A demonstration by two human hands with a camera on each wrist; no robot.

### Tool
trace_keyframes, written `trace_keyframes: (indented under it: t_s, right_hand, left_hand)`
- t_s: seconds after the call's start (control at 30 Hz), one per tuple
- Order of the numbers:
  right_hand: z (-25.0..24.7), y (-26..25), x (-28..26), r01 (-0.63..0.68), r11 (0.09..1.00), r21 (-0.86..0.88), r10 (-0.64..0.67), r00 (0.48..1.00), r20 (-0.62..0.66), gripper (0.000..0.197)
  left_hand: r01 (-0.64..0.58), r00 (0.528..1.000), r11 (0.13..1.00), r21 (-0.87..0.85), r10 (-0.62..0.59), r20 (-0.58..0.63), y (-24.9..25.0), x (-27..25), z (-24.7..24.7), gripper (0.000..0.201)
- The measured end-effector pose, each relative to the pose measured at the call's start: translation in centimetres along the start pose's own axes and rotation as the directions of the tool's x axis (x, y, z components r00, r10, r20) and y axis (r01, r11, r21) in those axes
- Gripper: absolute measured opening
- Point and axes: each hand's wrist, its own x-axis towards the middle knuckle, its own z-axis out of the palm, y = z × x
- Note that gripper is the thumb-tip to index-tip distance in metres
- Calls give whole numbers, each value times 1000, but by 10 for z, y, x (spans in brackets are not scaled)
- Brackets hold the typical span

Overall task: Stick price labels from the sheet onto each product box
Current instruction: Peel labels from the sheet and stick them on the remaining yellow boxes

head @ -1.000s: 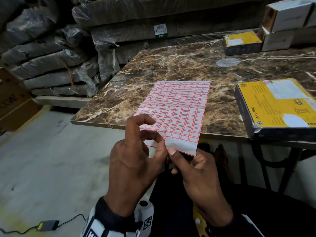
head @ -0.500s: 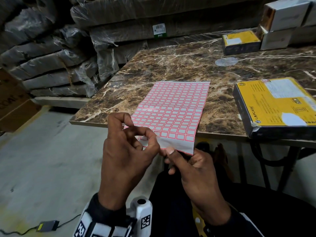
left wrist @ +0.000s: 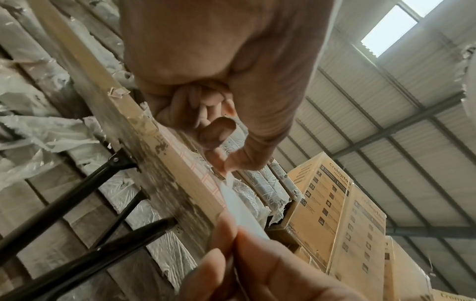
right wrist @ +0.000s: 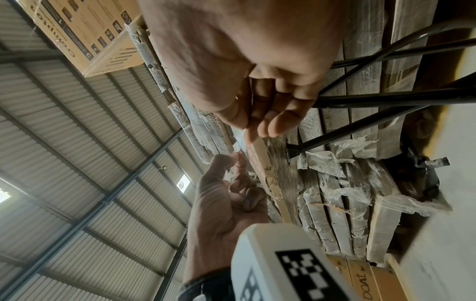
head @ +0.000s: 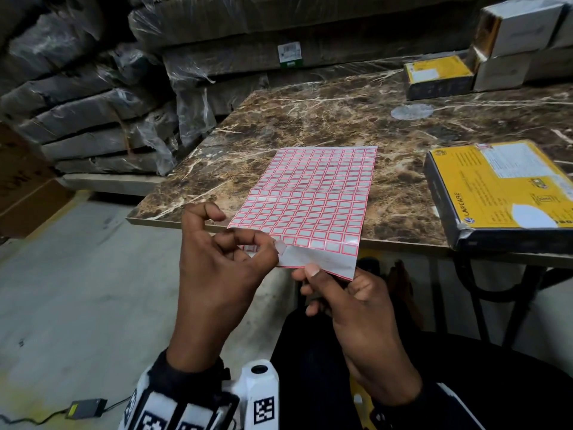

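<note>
Peeling a label off the sheet at the counter edge

Head view: label sheet (head: 313, 200) lies on the marble counter (head: 310, 119), near edge hanging off; left hand (head: 217, 262) pinches a lifted label (head: 280, 247), right hand (head: 347, 302) pinches the sheet's blank edge; yellow box (head: 508, 193) at 3 o'clock. Left wrist view: thumb and fingertip closed on the label (left wrist: 228, 177). Right wrist view: right hand (right wrist: 257, 97) thumb and fingers clamp the sheet (right wrist: 253, 150).

One label sheet (head: 313, 193); two yellow boxes (head: 502, 193) (head: 438, 76); two white boxes (head: 521, 26) (head: 502, 72); two hands (head: 217, 262) (head: 350, 305).
</note>
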Motion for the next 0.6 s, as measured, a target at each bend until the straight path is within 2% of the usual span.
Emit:
trace_keyframes:
  t_s: [0.4,0.6]
  right_hand:
    - [0,1,1,-36,998,56,36,999,-7,16]
    - [-2,-2,6,-47,994,97,52,997,-53,15]
  left_hand:
    - [77,996,994,-77,-80,-39,0,2,0,64]
    - [95,988,974,-205,-117,-98,4,6,-7,58]
